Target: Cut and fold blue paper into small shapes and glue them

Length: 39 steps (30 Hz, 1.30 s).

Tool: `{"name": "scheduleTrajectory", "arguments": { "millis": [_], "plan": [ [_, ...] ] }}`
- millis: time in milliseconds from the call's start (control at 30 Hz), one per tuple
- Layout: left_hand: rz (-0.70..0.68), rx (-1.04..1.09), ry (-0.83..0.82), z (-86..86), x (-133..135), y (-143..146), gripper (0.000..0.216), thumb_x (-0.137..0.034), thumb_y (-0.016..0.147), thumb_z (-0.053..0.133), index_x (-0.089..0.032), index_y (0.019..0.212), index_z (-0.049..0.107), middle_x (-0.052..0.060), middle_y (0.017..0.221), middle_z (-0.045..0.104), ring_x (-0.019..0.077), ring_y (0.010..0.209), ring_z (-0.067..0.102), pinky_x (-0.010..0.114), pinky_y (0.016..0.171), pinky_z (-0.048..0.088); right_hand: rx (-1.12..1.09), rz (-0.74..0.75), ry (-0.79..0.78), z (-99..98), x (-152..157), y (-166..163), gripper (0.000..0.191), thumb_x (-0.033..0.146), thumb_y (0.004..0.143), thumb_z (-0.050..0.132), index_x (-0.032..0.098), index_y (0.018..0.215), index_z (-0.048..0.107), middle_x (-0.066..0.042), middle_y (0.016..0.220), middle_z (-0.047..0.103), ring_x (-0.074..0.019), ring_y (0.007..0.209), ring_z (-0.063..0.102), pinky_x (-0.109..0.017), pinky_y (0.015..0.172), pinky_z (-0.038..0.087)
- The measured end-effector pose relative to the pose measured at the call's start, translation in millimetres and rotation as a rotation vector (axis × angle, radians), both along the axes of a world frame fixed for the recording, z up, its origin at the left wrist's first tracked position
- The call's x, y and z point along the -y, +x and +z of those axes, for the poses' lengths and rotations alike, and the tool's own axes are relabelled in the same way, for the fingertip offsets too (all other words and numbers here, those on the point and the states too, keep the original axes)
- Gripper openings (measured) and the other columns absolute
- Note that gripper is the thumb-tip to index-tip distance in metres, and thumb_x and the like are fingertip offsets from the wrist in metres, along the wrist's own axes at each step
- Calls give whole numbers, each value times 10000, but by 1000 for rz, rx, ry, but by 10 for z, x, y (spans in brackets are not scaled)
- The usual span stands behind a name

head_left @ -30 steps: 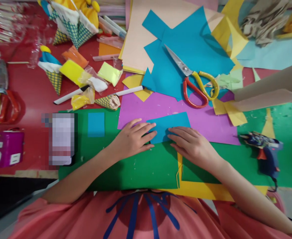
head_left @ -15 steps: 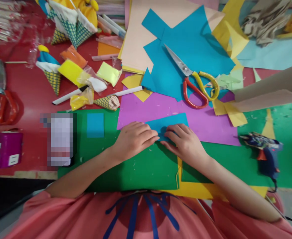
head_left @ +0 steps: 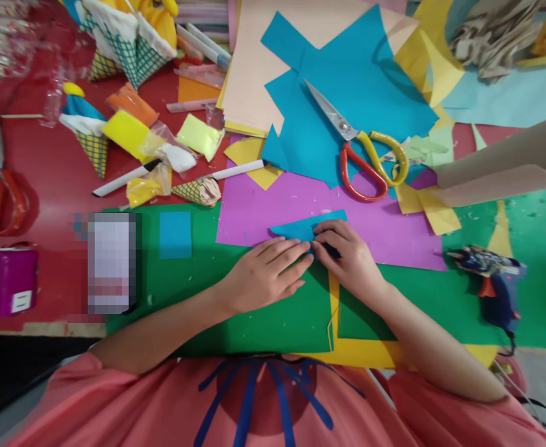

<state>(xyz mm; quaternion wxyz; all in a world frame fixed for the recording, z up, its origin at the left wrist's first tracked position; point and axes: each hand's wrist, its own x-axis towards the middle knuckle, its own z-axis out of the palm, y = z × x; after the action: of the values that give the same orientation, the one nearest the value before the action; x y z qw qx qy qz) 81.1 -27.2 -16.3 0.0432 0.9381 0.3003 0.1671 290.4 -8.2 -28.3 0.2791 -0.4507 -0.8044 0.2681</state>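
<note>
A blue paper piece (head_left: 303,230) lies over the border of the purple sheet (head_left: 249,214) and the green sheet (head_left: 236,332). My left hand (head_left: 275,273) lies flat with its fingers stretched out, their tips on the paper's near edge. At the paper's right part, my right hand (head_left: 345,251) has its fingers curled, thumb and forefinger pinching the near edge. The fingers partly hide this edge, so a fold there is hard to make out. Farther left, a small blue paper square (head_left: 175,234) rests on the green sheet.
Scissors (head_left: 347,130) with red and yellow handles lie on cut blue paper beyond my hands. A glue gun (head_left: 499,282) is at right, under a paper roll (head_left: 510,152). At left are a blurred-out phone-like item (head_left: 111,264), a purple box (head_left: 5,282) and paper-cone crafts (head_left: 87,133).
My left hand has moved right and toward me, its fingers going from curled to spread flat. My right hand has drawn its fingertips together on the paper. The view has shifted slightly.
</note>
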Motion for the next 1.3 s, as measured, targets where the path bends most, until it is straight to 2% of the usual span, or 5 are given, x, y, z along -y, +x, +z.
{"name": "scheduleTrajectory", "arguments": {
  "millis": [300,433,667,933,1300],
  "plan": [
    [37,-91,-47,-76,19,44,449,-351,925,485,-98,1294,527,117,1315,590,239,1216,540,407,1058,431,11,-34,2,-6,6,17,81,199,907,528,165,874,594,-94,941,623,-194,930,602,-351,817,521],
    [12,-104,-31,-83,-6,25,434,-345,929,479,-102,1285,533,111,1301,603,233,1198,553,406,1048,438,133,-40,141,15,4,85,151,216,879,573,144,1006,609,-144,1051,651,-254,1024,589,-434,894,504],
    [-27,-78,-13,-56,-124,-92,394,-326,919,504,-101,1236,569,115,1241,637,241,1143,585,433,1026,462,246,114,146,24,84,66,226,185,882,552,85,1066,637,-166,1201,645,-279,1159,558,-432,1002,485],
    [-23,-130,-41,-24,-92,-112,377,-334,931,476,-106,1208,593,121,1239,639,246,1131,593,447,1030,462,352,120,140,77,206,18,342,221,910,522,70,1207,596,-154,1220,638,-282,1129,568,-426,946,516],
    [-18,-180,-129,-19,-59,-110,466,-346,931,472,-76,1308,511,166,1321,573,281,1210,542,480,1073,402,450,115,96,41,185,3,396,182,938,438,153,1322,529,-155,1203,605,-276,1109,531,-435,906,482]
  ]
}}
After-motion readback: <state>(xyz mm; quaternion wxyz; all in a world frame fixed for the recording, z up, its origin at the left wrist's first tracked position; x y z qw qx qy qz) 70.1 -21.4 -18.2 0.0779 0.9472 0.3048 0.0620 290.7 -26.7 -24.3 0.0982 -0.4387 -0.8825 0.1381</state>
